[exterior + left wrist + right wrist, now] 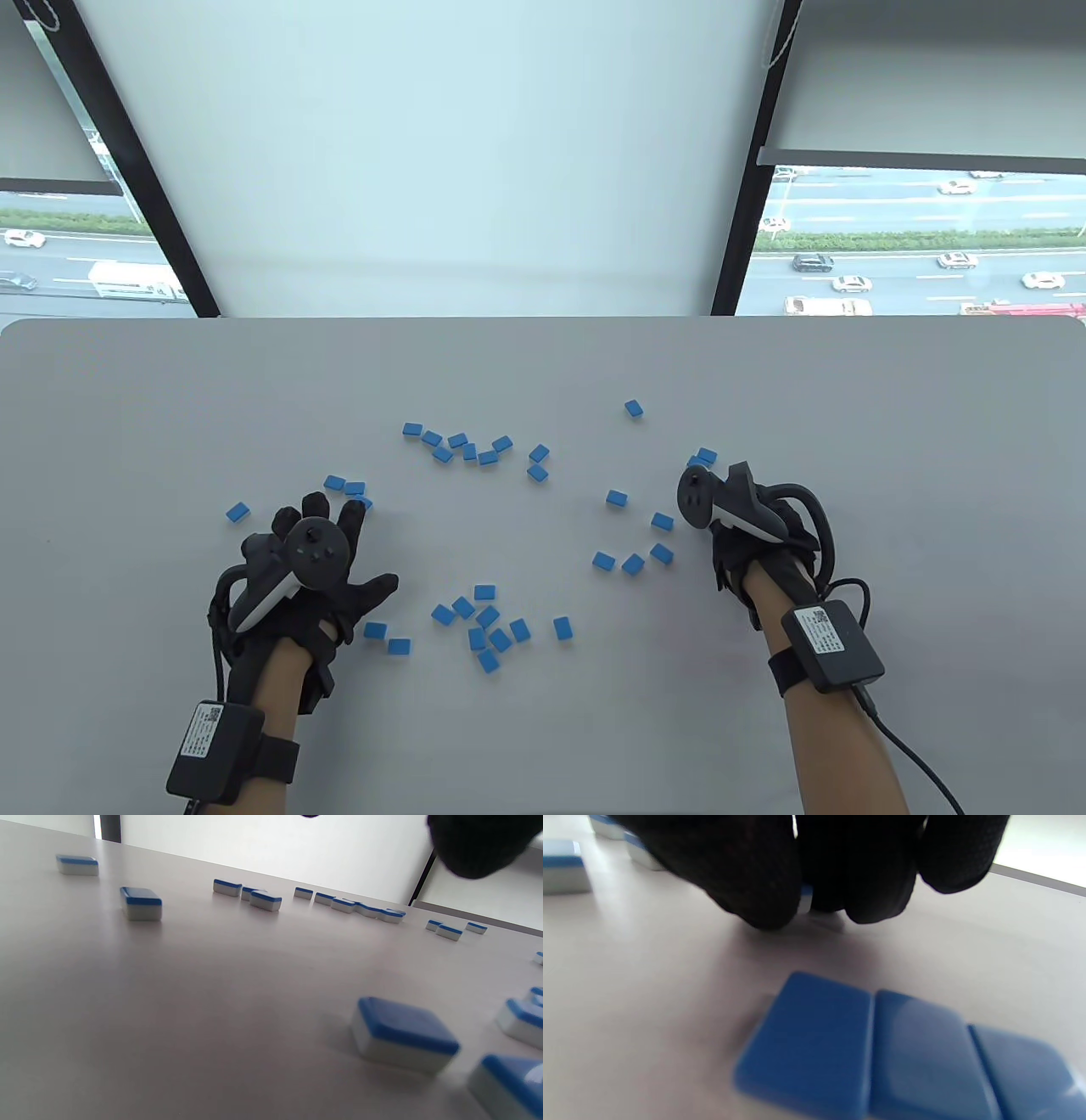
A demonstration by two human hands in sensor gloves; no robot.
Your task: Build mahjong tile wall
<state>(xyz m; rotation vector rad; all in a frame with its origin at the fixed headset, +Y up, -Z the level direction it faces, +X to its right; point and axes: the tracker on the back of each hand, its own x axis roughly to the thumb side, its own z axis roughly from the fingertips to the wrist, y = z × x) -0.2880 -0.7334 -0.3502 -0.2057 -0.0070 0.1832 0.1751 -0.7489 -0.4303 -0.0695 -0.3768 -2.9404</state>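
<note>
The wall is barely begun, by my reading. Blue-backed mahjong tiles (488, 624) lie scattered face down across the counter (543, 365), most of them between and ahead of the two hands, none stacked. The only sign of order is a short row of three tiles (882, 1052) set edge to edge just under the right wrist. The right hand (738, 531) has its fingers (755, 870) curled down around one tile (806, 897), apparently pinching it against the counter, though the tile is mostly hidden. The left hand (314, 569) lies flat with fingers spread, gripping nothing, its fingertips touching a small cluster of tiles (348, 486) ahead of it. Nearly all the gathering, lining up and stacking is left to do.
</note>
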